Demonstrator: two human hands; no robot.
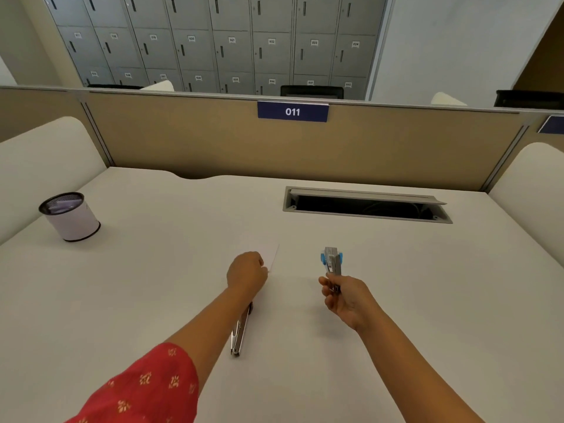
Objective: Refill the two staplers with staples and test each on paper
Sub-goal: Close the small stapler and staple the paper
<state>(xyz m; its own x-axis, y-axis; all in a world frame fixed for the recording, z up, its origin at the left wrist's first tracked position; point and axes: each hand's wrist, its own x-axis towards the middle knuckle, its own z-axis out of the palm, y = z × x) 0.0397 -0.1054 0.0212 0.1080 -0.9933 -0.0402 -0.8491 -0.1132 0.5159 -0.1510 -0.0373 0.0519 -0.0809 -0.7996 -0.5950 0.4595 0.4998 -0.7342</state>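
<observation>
White paper (272, 254), a single small sheet, is the landmark: it lies flat on the pale desk (396, 300) towards the middle, its near corner pinched or pressed by the left hand (247, 271), whose fingers curl over that corner; whether they lift it or only pin it I cannot tell. To the right of the paper, apart from it and raised off the desk, the right hand (345, 297) grips a small stapler with blue side tabs (332, 260) by its rear end, fingers wrapped round it. Its long axis runs away from the person, its mouth pointing forward and level with the paper's right edge, so the coming test probably turns on closing that sideways gap: either the stapler travels left or the sheet is carried right into its mouth. The left hand is on the paper; the right is the nearer to the stapler's working end.

Counted: two staplers, one sheet. The second, a slim metal stapler (241, 331), lies on the desk nearer the person than the paper, partly under the left forearm, its length also running fore and aft. Far left of the paper stands one cylindrical mesh-topped pot (70, 217).
</observation>
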